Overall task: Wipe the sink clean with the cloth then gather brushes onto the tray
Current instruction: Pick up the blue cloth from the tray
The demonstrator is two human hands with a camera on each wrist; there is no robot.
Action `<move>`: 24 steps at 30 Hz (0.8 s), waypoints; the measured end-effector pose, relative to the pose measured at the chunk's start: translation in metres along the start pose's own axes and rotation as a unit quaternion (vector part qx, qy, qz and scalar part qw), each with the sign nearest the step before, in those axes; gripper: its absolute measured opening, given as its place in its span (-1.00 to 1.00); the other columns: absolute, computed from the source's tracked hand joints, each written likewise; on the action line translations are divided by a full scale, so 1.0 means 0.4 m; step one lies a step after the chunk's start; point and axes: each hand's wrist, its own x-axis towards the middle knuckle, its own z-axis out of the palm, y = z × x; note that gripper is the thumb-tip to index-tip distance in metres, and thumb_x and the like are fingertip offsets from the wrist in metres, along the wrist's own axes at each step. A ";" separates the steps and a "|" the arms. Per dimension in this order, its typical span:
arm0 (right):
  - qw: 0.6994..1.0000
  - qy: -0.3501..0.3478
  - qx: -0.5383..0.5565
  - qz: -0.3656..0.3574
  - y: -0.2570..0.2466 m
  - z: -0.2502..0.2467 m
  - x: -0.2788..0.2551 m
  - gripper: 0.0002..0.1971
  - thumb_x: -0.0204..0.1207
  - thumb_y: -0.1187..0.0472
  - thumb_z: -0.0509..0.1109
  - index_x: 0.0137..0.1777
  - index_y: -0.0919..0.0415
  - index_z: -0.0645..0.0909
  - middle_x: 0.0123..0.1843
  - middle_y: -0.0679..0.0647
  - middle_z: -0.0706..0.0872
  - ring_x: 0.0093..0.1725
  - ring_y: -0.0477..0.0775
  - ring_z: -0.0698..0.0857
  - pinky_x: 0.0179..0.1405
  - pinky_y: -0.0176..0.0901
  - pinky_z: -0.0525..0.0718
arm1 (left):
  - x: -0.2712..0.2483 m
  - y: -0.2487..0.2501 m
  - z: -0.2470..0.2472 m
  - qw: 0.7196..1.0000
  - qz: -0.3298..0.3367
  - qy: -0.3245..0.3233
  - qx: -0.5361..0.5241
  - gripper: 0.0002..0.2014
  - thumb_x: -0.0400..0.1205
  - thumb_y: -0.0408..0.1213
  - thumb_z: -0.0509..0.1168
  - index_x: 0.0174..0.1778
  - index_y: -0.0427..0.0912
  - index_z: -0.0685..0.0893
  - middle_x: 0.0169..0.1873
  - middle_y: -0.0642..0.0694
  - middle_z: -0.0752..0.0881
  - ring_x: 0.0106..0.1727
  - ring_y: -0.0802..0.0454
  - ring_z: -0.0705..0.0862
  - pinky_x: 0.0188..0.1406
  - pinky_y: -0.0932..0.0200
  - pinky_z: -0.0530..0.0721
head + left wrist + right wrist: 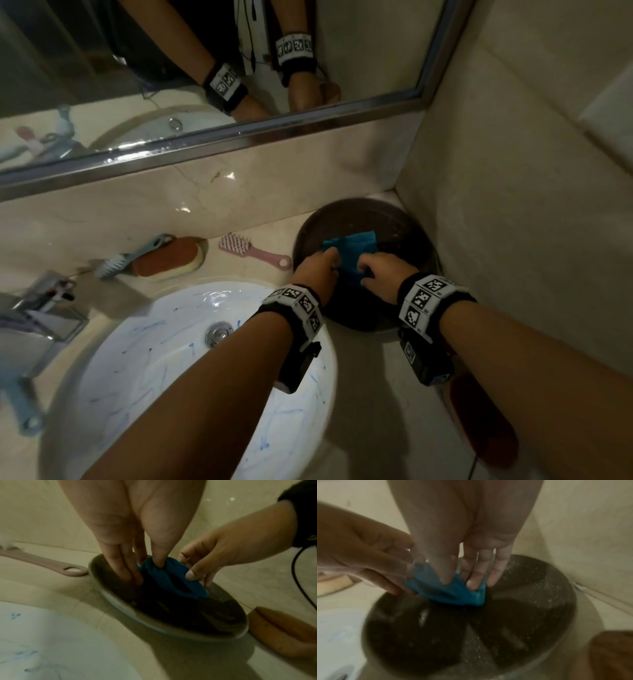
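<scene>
A blue cloth (356, 251) lies folded on the dark round tray (407, 236) in the counter corner. My left hand (325, 262) pinches its left edge and my right hand (368, 274) pinches its right edge. In the left wrist view my left hand (147, 570) holds the cloth (171, 582) between thumb and fingers. In the right wrist view my right hand (458, 583) pinches the cloth (447, 595) above the tray (539, 601). The white sink (154, 370) bears blue scribbles. A pink brush (250, 251), a white-bristled brush (120, 262) and an orange-backed brush (171, 260) lie on the counter.
A chrome faucet (44, 308) stands left of the sink, with a blue-handled brush (20, 401) below it. A reddish wooden brush (486, 421) lies on the counter near my right forearm. A tiled wall (513, 171) and a mirror (205, 68) close in the corner.
</scene>
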 end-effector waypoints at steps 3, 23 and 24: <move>0.999 -0.036 0.033 -0.008 -0.025 -0.032 -0.035 -0.79 0.55 0.15 0.34 0.17 0.08 0.53 0.16 0.13 0.66 0.15 0.16 0.64 0.12 -0.11 0.56 | -0.043 0.006 -0.042 0.998 0.000 0.028 -0.061 -0.87 0.59 -0.37 0.25 0.03 -0.15 0.58 -0.10 -0.15 0.67 -0.02 -0.11 0.66 -0.18 0.24 0.48; 0.975 -0.001 0.083 -0.208 -0.331 -0.108 -0.178 -0.83 0.49 0.25 0.38 -0.30 0.04 0.51 -0.17 0.06 0.58 -0.14 0.02 0.56 -0.12 -0.19 0.51 | -0.409 -0.072 -0.254 0.984 -0.018 0.125 -0.123 -0.68 0.50 -0.51 0.31 0.15 -0.22 0.52 0.02 -0.16 0.66 -0.12 -0.02 0.57 -0.11 0.21 0.54; 0.973 -0.009 0.106 -0.205 -0.352 -0.104 -0.186 -0.81 0.50 0.24 0.35 -0.31 0.04 0.48 -0.25 0.03 0.58 -0.19 0.02 0.56 -0.19 -0.18 0.51 | -0.430 -0.083 -0.258 0.985 -0.035 0.117 -0.125 -0.66 0.51 -0.50 0.31 0.19 -0.22 0.50 0.02 -0.18 0.69 -0.13 -0.06 0.61 -0.10 0.18 0.57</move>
